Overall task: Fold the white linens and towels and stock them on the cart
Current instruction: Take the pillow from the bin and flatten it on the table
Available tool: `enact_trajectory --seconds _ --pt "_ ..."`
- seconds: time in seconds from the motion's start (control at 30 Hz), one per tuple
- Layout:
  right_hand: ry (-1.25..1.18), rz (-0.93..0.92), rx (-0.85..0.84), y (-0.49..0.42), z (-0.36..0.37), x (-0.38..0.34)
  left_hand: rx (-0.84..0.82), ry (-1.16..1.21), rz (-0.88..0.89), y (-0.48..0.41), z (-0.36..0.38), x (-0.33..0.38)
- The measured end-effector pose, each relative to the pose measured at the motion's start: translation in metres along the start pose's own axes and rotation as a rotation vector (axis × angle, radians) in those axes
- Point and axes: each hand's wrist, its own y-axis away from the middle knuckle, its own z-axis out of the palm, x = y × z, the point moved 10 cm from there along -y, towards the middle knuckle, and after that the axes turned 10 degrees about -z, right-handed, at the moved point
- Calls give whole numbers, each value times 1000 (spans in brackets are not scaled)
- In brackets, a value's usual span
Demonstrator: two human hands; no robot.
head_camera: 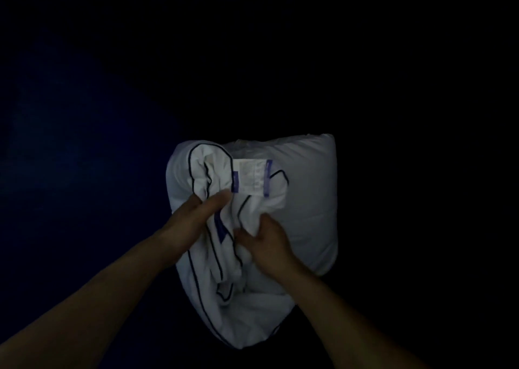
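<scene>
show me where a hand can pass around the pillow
Free: the plain right side of the pillow, past the label. Crowded: its left, where the left hand and right hand grip the bunched pillowcase. Around it, too dark to judge.

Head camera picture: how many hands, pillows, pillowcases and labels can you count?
Hands: 2, the left hand and the right hand
White pillow: 1
White pillowcase with dark piping: 1
Label: 1
Total: 5

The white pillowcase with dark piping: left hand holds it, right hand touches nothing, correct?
No. The head view shows the right hand also gripping the pillowcase, bunching its cloth beside the left hand, which does hold it.
</scene>
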Motion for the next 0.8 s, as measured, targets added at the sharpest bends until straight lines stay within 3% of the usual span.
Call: enact_trajectory --seconds 0.1,0.2,0.3,0.37,0.4,0.47,0.5,0.57,0.63,0.73,0.8 --pt "40 -40 -109 12 29 -19 -61 -72 27 8 5 5" --pt "37 -119 -258 17 49 -31 22 -182 6 3 -11 5" --pt "10 -134 -396 14 49 -19 179 -229 72 -5 -24 12" --pt "-13 -146 -446 6 36 -3 341 -139 92 -12 -40 11" --pt "-34 -130 -384 -4 19 7 392 -104 101 -17 -46 10" --pt "-5 -58 -48 -34 -46 41 425 -110 120 -30 -46 9" --pt "73 0 144 -49 -87 63 427 -135 128 -38 -43 8" --pt "268 162 344 -70 -153 99 422 -191 146 -55 -34 8" --pt "277 330 346 -85 -180 138 415 -244 168 -71 -25 8" --pt "99 353 257 -99 -173 176 404 -272 188 -91 -14 6" --pt "27 359 288 -104 -170 193 405 -287 194 -102 -6 6"
